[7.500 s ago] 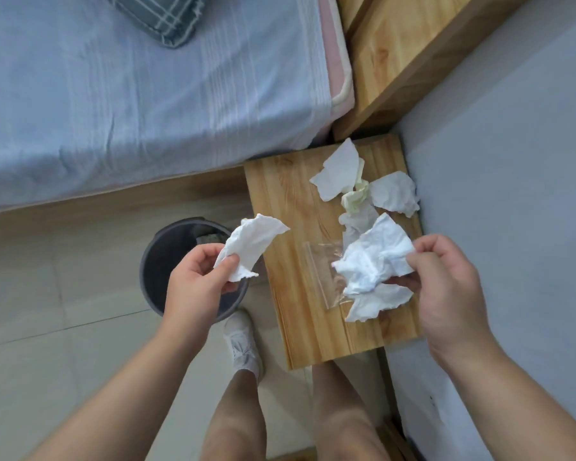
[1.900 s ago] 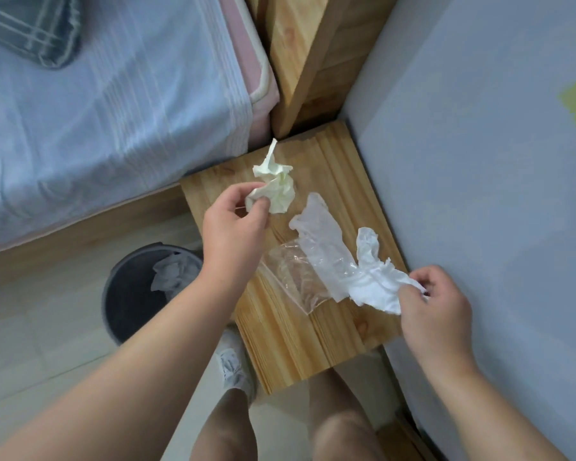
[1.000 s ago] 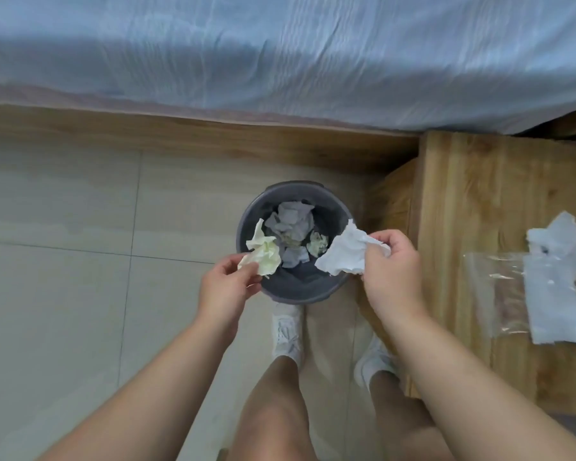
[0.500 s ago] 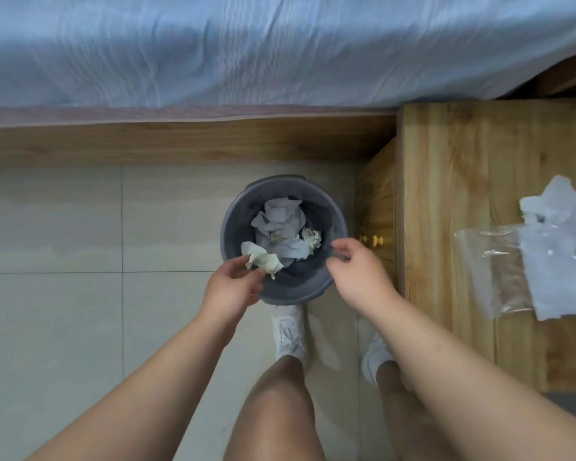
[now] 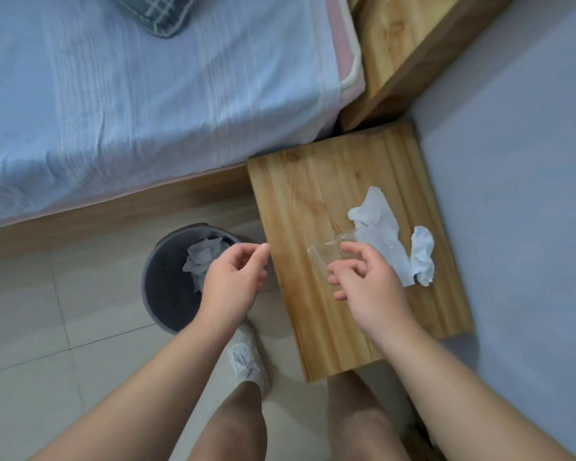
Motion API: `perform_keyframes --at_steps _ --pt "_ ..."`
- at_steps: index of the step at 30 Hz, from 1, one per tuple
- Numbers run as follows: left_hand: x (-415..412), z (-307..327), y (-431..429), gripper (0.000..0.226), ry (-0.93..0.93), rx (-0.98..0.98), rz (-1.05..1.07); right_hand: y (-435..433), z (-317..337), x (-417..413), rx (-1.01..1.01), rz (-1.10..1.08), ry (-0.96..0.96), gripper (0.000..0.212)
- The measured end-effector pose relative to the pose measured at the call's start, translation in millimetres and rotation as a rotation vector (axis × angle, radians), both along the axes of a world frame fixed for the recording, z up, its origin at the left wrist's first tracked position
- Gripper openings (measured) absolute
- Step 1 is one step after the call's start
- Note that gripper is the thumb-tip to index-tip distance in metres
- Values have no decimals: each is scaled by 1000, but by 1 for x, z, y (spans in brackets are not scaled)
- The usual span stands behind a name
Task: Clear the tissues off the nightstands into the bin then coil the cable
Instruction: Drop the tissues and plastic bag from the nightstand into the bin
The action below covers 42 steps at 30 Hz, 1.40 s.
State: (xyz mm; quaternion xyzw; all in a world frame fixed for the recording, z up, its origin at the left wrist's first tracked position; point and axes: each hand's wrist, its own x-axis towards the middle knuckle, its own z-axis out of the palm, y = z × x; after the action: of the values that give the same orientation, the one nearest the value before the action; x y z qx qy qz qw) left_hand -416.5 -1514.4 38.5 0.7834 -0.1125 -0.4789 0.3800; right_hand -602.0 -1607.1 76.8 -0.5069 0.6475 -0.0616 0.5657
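Crumpled white paper tissue (image 5: 379, 224) on pale wooden table (image 5: 313, 181), one o'clock of relaxed, empty right hand (image 5: 366, 287); left hand (image 5: 233, 281) likewise loosely curled, empty.

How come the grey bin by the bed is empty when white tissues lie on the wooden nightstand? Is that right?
Not quite. The grey bin is not empty: the head view shows crumpled tissues inside it. The rest holds: white tissues do lie on the wooden nightstand.

Soft even daylight, faint shadows; slight motion blur, wide-angle bending at edges.
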Motion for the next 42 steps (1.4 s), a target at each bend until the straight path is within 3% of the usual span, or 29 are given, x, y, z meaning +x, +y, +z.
perform_keyframes --at_steps 5,9,15,20,23,26,32,34,38,42 --pt "-46 20 -70 12 -172 -55 -325 -38 11 -66 -139 -184 122 22" --pt "-72 10 -114 43 -422 -77 -644 -55 1 -101 -245 -187 262 33" --pt "-89 -20 -128 87 -669 48 -967 -53 -25 -119 -353 208 459 56" --pt "-91 -35 -114 108 -701 27 -1112 -47 -46 -121 -299 483 565 93" --pt "-89 -33 -109 101 -641 0 -1065 -45 -56 -123 -297 531 581 98" --pt "-82 -33 -96 94 -574 24 -994 -46 -63 -124 -377 529 581 86" --pt "-59 -34 -60 79 -482 14 -798 -51 -67 -121 -409 473 525 27" --pt "-53 -32 -48 72 -446 2 -679 -52 -64 -119 -386 443 515 15" --pt "-38 -24 -25 62 -320 -13 -372 -47 -45 -106 -400 350 450 3" --pt "-13 -12 -1 56 -168 -37 -94 -35 -19 -71 -449 274 348 18"
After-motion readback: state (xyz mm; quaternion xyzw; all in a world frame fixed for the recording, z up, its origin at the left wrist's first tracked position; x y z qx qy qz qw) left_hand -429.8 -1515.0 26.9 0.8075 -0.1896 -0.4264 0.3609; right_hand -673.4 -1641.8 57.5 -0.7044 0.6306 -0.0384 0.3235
